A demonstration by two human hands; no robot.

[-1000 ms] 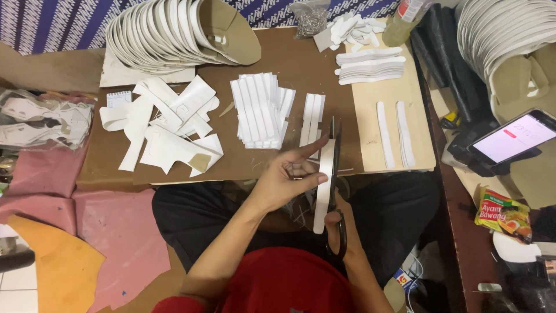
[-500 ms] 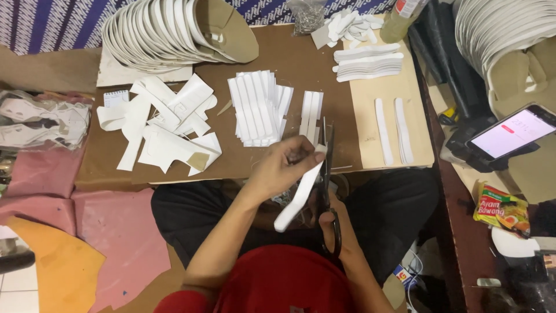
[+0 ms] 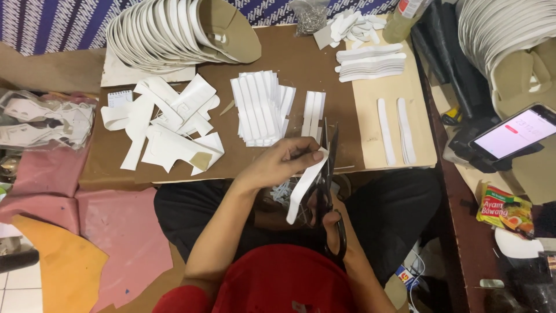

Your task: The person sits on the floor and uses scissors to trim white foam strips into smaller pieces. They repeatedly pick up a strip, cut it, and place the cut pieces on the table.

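Note:
My left hand (image 3: 284, 164) pinches the upper end of a white strip (image 3: 303, 184), which hangs tilted down to the left over my lap. My right hand (image 3: 324, 217) is mostly hidden under the strip and grips the black handles of a pair of scissors (image 3: 328, 174). Its blades point away from me, up along the strip's right edge. Just beyond, on the brown board (image 3: 301, 64), lie a stack of cut white strips (image 3: 258, 108) and two narrower strips (image 3: 313, 111).
White offcuts (image 3: 165, 122) lie on the board's left; a fan of white sole-shaped pieces (image 3: 174, 29) sits behind. Shaped strips (image 3: 394, 127) rest on a pale board at right. A phone (image 3: 515, 134) and a snack packet (image 3: 503, 210) are further right. Pink and orange sheets (image 3: 87, 232) cover the floor.
The white strip went from upright to tilted, lower end swinging left. My left hand shifted slightly left and closer, and the scissors stayed alongside the strip.

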